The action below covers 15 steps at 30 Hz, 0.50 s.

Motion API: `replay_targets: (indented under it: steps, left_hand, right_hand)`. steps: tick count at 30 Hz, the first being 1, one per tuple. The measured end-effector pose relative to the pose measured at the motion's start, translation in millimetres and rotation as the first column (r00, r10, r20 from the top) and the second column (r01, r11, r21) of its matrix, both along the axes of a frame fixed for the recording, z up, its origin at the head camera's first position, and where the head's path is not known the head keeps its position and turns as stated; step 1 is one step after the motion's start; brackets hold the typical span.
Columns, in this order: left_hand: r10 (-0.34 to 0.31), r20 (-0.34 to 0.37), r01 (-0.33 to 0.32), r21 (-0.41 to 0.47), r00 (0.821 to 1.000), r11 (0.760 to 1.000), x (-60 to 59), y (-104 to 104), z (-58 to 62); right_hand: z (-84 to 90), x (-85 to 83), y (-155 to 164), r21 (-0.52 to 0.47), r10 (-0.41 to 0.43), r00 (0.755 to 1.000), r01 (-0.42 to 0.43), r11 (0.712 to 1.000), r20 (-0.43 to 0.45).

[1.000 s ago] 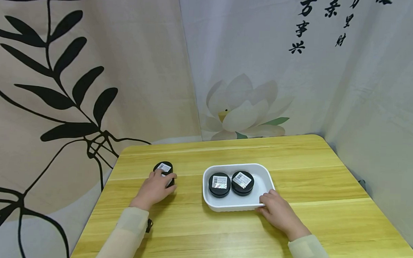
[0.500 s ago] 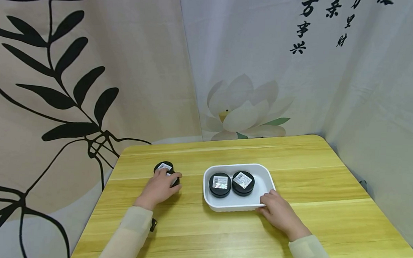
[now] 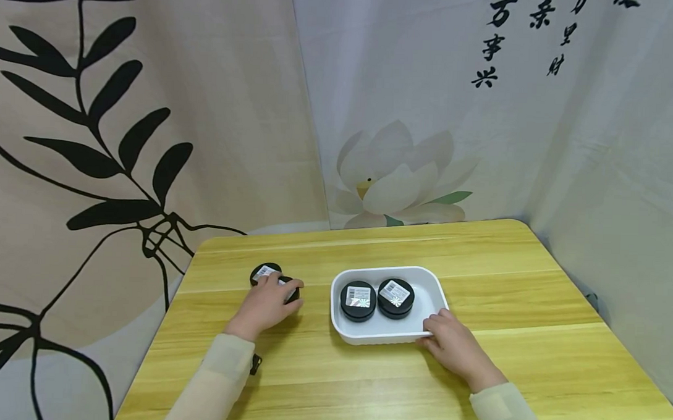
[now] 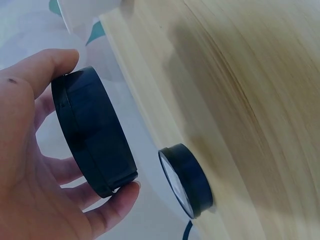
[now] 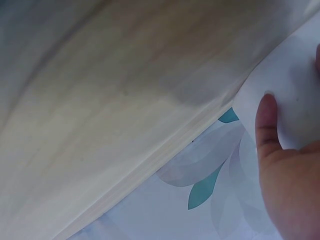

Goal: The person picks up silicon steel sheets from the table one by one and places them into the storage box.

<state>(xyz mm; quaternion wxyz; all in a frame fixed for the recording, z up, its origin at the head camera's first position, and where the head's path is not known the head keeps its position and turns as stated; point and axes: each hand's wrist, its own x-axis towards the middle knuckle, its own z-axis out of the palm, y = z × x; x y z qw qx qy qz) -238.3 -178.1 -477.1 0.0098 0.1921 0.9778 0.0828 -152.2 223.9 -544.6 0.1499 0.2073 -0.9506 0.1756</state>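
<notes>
My left hand [image 3: 263,309] grips a round black jar [image 4: 95,130] by its edge, thumb on one side and fingers on the other, in the left wrist view. The jar is lifted off the table. Just beyond it, a second black jar [image 4: 187,180] with a white label stands on the wood. To the right is a white tray [image 3: 429,296], with two labelled black jars side by side in it, a left jar [image 3: 358,301] and a right jar [image 3: 396,298]. My right hand [image 3: 456,347] holds the tray's near right corner, thumb against its outer wall in the right wrist view.
The wooden table [image 3: 336,389] carries all of this. Its back edge meets a hanging cloth [image 3: 234,107] printed with leaves, a lotus and characters. A small dark piece [image 3: 255,364] shows beside the left wrist.
My left hand has shifted rightward with the black jar, away from the jar that stays behind on the table. The right hand and tray have stayed put.
</notes>
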Motion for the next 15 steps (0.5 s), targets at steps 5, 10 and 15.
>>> replay_targets:
  steps: [5,10,15]
  left_hand:
    - [-0.007,0.006,0.007,-0.003,1.0,1.0,2.4,4,3.4]
    - [-0.011,0.006,0.011,0.003,1.0,1.0,1.6,8,3.4]
    - [-0.032,-0.008,0.032,0.001,0.999,0.999,-0.3,14,4.2]
  right_hand:
    - [-1.4,-0.4,0,-0.002,0.001,1.0,-0.001,1.0,-0.017]
    - [-0.1,0.3,0,-0.005,0.005,1.0,-0.005,1.0,-0.003]
    - [0.2,0.2,0,-0.003,0.001,1.0,-0.001,1.0,0.003]
